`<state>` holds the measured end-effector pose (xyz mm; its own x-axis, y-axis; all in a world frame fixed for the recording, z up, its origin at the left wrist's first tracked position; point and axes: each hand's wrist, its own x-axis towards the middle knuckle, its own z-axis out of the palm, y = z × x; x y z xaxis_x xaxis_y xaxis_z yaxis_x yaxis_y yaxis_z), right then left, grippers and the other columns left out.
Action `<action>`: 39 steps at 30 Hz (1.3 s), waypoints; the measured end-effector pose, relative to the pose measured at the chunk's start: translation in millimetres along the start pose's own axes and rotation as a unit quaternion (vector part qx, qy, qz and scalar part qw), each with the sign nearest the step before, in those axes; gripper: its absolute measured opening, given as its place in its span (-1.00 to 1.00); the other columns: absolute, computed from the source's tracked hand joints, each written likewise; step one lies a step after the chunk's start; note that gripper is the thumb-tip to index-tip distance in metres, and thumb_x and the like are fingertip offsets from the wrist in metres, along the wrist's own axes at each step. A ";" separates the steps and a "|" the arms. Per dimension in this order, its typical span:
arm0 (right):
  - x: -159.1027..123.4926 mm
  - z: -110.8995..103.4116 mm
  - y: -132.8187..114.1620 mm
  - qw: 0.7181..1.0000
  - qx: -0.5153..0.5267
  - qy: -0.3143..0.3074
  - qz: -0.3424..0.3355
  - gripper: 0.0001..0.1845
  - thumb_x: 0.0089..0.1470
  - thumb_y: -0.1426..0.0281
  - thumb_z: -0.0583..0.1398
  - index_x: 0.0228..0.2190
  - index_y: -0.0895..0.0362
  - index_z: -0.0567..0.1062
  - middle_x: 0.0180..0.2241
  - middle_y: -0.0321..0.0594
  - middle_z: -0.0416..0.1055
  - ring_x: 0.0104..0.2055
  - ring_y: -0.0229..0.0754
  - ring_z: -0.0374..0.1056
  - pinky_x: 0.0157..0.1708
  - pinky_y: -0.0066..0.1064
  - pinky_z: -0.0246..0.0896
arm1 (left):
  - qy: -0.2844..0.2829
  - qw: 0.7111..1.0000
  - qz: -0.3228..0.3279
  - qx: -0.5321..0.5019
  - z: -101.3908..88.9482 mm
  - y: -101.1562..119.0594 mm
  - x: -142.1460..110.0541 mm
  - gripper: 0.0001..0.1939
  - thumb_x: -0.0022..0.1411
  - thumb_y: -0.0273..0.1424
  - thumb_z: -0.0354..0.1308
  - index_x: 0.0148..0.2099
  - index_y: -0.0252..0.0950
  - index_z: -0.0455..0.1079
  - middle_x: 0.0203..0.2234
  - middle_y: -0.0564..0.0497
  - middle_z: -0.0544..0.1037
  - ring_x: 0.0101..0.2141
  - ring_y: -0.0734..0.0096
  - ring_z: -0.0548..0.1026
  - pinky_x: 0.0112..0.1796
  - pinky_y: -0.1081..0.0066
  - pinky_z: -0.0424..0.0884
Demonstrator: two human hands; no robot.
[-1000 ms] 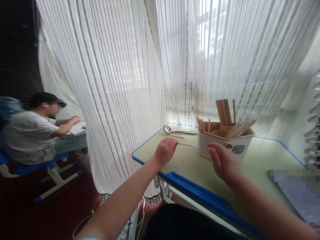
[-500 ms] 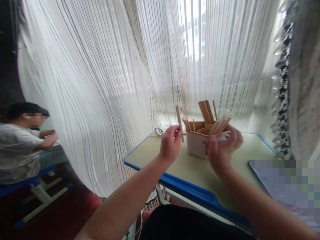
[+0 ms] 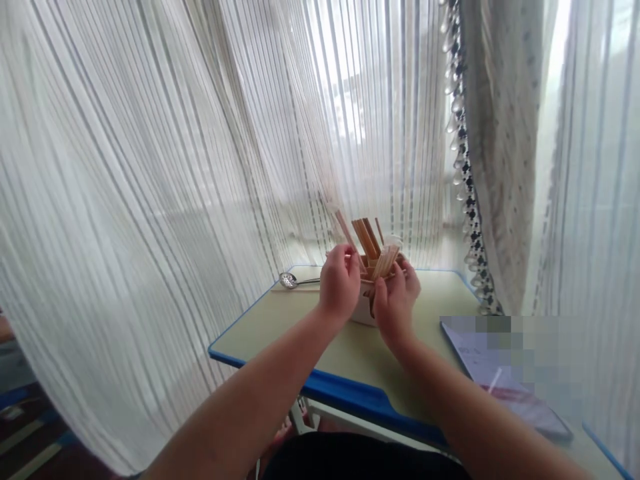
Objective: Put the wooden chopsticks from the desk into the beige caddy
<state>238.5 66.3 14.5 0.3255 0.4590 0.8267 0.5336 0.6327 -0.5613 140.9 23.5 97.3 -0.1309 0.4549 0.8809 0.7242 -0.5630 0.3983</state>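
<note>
A white-walled holder (image 3: 367, 313) with a brown inside stands on the table, partly covered by my hands. Upright in it are brown chopsticks (image 3: 367, 237) and, towards the front right, a bundle of pale sticks (image 3: 386, 261) with clear plastic at the top. My left hand (image 3: 341, 280) is closed on a thin pale chopstick packet (image 3: 346, 228), tilted over the holder's left side. Its lower end is near the rim. My right hand (image 3: 397, 300) grips the holder's right front edge, close against the pale bundle; the exact finger contact is partly hidden.
A slotted metal ladle (image 3: 289, 281) lies at the back left of the blue-edged table (image 3: 270, 320). A flat greyish-purple board or folder (image 3: 480, 367) lies at the right. Striped sheer curtains (image 3: 200, 167) hang close behind and to the left.
The view has turned right, and the other person has mostly left it. My left hand has brought the chopstick packet right, closer to the holder. My right hand stays at the holder.
</note>
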 end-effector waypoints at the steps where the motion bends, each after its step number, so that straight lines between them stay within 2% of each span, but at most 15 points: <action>1: 0.2 0.2 -0.3 1.000 0.002 0.000 -0.002 -0.53 0.11 0.32 0.04 0.06 0.16 0.27 0.13 0.09 0.09 0.19 0.07 0.00 0.12 0.10 -0.06 | -0.010 1.000 -0.001 0.003 3.5 1.3 0.8 -0.89 0.28 -0.40 -0.03 -0.21 -0.28 0.30 -0.37 -0.02 0.49 -0.35 0.41 0.47 -0.28 0.40 0.40; 8: 1.0 2.7 4.7 0.999 0.013 0.005 -0.036 -0.55 0.08 0.40 0.04 0.04 0.13 0.29 0.05 0.03 0.20 0.15 0.04 0.08 0.10 0.07 0.01 | -0.120 0.991 -0.059 0.029 24.6 -2.4 -3.5 -0.88 0.20 -0.49 0.03 -0.29 -0.27 0.39 -0.40 -0.01 0.54 -0.37 0.37 0.50 -0.27 0.34 0.43; 11: 1.7 3.1 6.4 0.999 0.014 0.010 -0.039 -0.55 0.06 0.41 0.05 0.03 0.14 0.31 0.02 0.03 0.23 0.12 0.03 0.11 0.10 0.05 0.03 | -0.141 0.985 -0.099 0.022 29.7 -10.7 -7.9 -0.89 0.18 -0.48 0.06 -0.28 -0.27 0.41 -0.41 -0.01 0.55 -0.39 0.34 0.51 -0.26 0.29 0.45; 15: 1.6 4.9 6.4 0.999 0.020 0.006 -0.025 -0.54 0.07 0.41 0.03 0.03 0.13 0.31 0.02 0.02 0.23 0.11 0.03 0.11 0.09 0.05 0.04 | -0.116 0.984 -0.134 0.003 31.7 -15.9 -11.9 -0.83 0.14 -0.50 0.11 -0.17 -0.28 0.39 -0.36 -0.03 0.56 -0.34 0.33 0.52 -0.22 0.26 0.46; 23: 2.4 3.6 5.9 1.000 0.022 0.001 -0.018 -0.56 0.07 0.39 0.03 0.02 0.14 0.33 0.00 0.01 0.24 0.08 0.03 0.13 0.08 0.04 0.05 | -0.094 0.992 -0.088 -0.009 30.5 -8.2 -19.6 -0.83 0.22 -0.49 0.01 -0.15 -0.25 0.36 -0.32 -0.04 0.54 -0.28 0.33 0.50 -0.18 0.25 0.45; 27: 3.1 1.8 5.3 0.999 0.015 0.007 -0.032 -0.53 0.06 0.40 0.05 0.04 0.17 0.29 0.01 0.03 0.22 0.09 0.04 0.12 0.08 0.03 0.05 | -0.037 0.998 -0.046 -0.013 18.3 -0.7 -32.1 -0.74 0.18 -0.48 0.05 -0.05 -0.27 0.24 -0.18 -0.10 0.43 -0.20 0.34 0.44 -0.15 0.31 0.41; 30: 1.7 -1.4 1.9 0.997 0.001 0.019 -0.074 -0.41 0.03 0.40 0.08 0.12 0.20 0.17 0.09 0.09 0.14 0.17 0.08 0.04 0.10 0.05 0.01 | 0.007 0.999 -0.032 -0.017 4.4 -3.3 -44.4 -0.70 0.20 -0.44 0.03 0.00 -0.26 0.14 -0.11 -0.11 0.35 -0.29 0.42 0.40 -0.22 0.35 0.40; 32: -0.8 -4.5 -1.9 0.992 -0.013 0.015 -0.123 -0.34 0.01 0.39 0.10 0.15 0.20 0.10 0.13 0.11 0.09 0.20 0.12 0.00 0.11 0.07 0.00 | 0.038 0.998 -0.055 -0.010 -4.7 -13.2 -50.8 -0.72 0.21 -0.43 0.02 -0.02 -0.25 0.12 -0.14 -0.09 0.33 -0.38 0.47 0.35 -0.26 0.37 0.38; 35: -6.5 -9.2 -9.4 0.983 -0.022 -0.008 -0.184 -0.37 0.00 0.40 0.11 0.13 0.18 0.13 0.12 0.10 0.12 0.19 0.11 0.04 0.10 0.04 0.02 | 0.061 0.992 -0.112 0.023 -17.3 -41.5 -55.0 -0.74 0.15 -0.49 0.04 -0.09 -0.25 0.12 -0.23 -0.04 0.32 -0.43 0.47 0.30 -0.28 0.35 0.36; 39: -15.6 -10.9 -18.3 0.966 0.010 -0.056 -0.251 -0.47 0.00 0.43 0.12 0.05 0.14 0.23 0.05 0.03 0.25 0.12 0.07 0.16 0.08 -0.03 0.07 | 0.066 0.979 -0.166 0.100 -33.7 -95.1 -51.4 -0.75 0.06 -0.60 0.02 -0.21 -0.25 0.13 -0.26 -0.06 0.32 -0.30 0.36 0.35 -0.17 0.27 0.34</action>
<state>232.2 40.8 12.3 -0.0575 0.1555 0.9862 0.5870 0.8043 -0.0926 55.9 30.4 22.8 -0.4586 0.4892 0.7419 0.7429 -0.2470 0.6221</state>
